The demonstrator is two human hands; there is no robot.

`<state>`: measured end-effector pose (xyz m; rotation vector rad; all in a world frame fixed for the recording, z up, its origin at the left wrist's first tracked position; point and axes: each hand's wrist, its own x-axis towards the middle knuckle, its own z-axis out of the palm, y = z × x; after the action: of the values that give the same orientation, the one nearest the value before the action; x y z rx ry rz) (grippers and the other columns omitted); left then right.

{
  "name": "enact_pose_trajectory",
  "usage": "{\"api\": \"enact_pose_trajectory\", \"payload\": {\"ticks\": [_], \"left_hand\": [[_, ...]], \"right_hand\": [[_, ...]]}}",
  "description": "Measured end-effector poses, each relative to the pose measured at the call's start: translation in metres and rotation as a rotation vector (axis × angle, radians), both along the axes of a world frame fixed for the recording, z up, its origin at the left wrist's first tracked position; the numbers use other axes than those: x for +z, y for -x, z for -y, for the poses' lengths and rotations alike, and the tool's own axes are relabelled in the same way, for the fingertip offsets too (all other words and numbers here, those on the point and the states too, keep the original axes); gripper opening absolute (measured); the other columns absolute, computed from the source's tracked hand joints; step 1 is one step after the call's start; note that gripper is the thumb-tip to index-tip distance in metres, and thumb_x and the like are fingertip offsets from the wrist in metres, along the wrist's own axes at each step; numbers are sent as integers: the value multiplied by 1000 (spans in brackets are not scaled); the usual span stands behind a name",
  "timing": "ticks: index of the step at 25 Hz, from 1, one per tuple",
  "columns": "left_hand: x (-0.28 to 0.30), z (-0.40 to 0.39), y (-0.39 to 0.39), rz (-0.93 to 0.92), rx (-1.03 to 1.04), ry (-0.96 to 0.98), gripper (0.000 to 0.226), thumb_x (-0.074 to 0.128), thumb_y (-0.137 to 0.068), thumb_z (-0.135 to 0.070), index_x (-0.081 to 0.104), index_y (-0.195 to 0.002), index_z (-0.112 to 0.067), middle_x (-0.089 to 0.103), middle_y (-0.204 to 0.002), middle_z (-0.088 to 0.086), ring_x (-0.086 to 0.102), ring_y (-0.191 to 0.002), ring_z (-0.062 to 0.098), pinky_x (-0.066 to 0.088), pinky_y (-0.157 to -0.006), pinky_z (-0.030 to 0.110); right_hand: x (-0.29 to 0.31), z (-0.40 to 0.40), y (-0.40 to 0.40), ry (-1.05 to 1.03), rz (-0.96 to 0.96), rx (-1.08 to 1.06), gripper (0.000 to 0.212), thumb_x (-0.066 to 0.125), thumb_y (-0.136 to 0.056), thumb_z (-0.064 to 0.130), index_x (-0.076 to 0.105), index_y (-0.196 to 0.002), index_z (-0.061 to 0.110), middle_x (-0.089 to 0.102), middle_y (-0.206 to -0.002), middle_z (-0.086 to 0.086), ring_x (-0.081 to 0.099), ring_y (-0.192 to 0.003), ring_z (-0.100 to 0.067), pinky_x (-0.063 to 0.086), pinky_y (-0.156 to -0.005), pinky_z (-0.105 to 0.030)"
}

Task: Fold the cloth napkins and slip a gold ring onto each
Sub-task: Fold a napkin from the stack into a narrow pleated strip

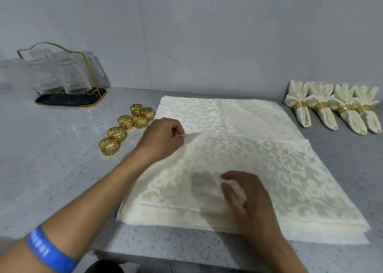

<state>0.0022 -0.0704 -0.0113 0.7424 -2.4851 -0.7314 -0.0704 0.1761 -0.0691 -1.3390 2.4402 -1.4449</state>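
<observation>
Head view: top napkin [238, 148] lies flat on the stack at counter centre, being lifted for folding.
Left hand [163, 140] pinches its nine-o'clock edge; right hand [246, 198] hovers relaxed, holding nothing; gold rings [126, 125] wait at ten o'clock, finished napkins [331, 106] at two.

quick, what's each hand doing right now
Left hand: pinching a corner of the top napkin, lifting it.
Right hand: fingers curled over the napkin's near part; blurred, so whether it grips cannot be told.

Bare forearms, blue wristband [50, 250] on left
</observation>
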Motion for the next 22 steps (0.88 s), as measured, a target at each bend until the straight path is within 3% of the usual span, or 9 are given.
{"api": "enact_pose_trajectory", "payload": {"ticks": [2,4,5,8,10,12,17,20,22], "left_hand": [[-6,-50,-6,-118,-83,104,10,72,-78,-13,70,-79,-22,68,-75,-10,62,-70,12,47,-68,28],[-16,-94,-8,-155,-178,277,17,72,-76,-10,61,-83,-20,63,-71,-8,58,-66,15,44,-72,34],[-20,-111,-9,-154,-216,340,22,72,-76,-10,54,-86,-20,59,-69,-7,54,-62,15,43,-71,35],[-31,-127,-22,-79,-273,381,33,70,-77,-15,49,-102,-21,59,-84,-5,50,-72,15,44,-77,35],[-35,-117,-49,41,-221,340,41,68,-80,-24,48,-116,-26,59,-109,-9,51,-97,14,37,-89,33],[-43,-98,-90,119,-114,284,38,65,-83,-27,50,-118,-31,54,-117,-14,47,-107,11,35,-90,32],[-50,-65,-162,50,44,2,24,74,-83,-18,64,-90,-38,68,-85,-17,64,-77,2,52,-71,26],[-48,-65,-161,-28,110,-61,21,76,-82,-12,71,-86,-32,69,-78,-17,64,-75,-2,46,-64,8],[-49,-65,-157,-45,196,-61,17,77,-80,-9,74,-81,-26,68,-72,-16,63,-71,-3,44,-59,7]], "right_hand": [[25,3,3,101,381,-74,9,61,-95,35,61,-101,29,71,-96,13,66,-87,-6,50,-70,-21],[43,11,17,43,797,-52,20,60,-95,37,58,-104,19,75,-89,-2,69,-74,-21,51,-62,-34],[49,16,22,-45,908,-14,25,61,-93,33,58,-107,13,74,-89,-8,68,-69,-23,49,-57,-34],[46,23,28,-327,781,-37,30,62,-82,14,59,-112,8,68,-85,-11,61,-57,-17,43,-45,-22],[40,21,27,-352,632,-117,17,59,-85,8,63,-101,14,64,-85,-6,55,-53,-15,39,-39,-20],[36,20,26,-360,492,-104,14,57,-88,8,65,-93,18,61,-79,1,54,-50,-14,40,-40,-22],[32,20,22,-416,351,-70,13,58,-86,13,64,-90,24,59,-77,3,58,-65,-14,43,-58,-25],[38,17,21,-485,402,-16,18,58,-81,9,61,-95,20,63,-71,-1,57,-50,-15,41,-48,-26],[39,14,20,-513,412,5,19,54,-82,3,62,-93,17,63,-66,-3,55,-44,-14,41,-46,-26]]}}
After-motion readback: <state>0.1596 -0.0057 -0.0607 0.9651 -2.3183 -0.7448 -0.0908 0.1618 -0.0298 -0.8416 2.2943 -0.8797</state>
